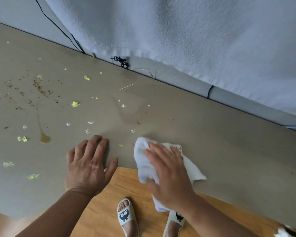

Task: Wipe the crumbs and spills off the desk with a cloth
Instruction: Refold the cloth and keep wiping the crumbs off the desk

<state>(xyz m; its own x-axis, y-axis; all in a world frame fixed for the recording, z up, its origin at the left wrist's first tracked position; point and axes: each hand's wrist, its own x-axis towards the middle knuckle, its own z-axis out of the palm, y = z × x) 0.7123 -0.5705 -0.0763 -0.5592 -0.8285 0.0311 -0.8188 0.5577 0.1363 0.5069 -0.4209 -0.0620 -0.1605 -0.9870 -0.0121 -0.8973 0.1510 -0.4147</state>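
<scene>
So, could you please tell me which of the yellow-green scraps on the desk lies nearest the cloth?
The tiny yellow-green scrap between the left hand and the white cloth; the other scraps lie farther left.

The grey-brown tabletop [220, 142] carries brown crumbs [39, 88], green scraps [75, 103], white bits [90, 122], a toothpick [126, 86] and a brown spill [44, 138], with a white cloth [143, 161] near its front edge and a flat left hand [88, 165] beside it
</scene>
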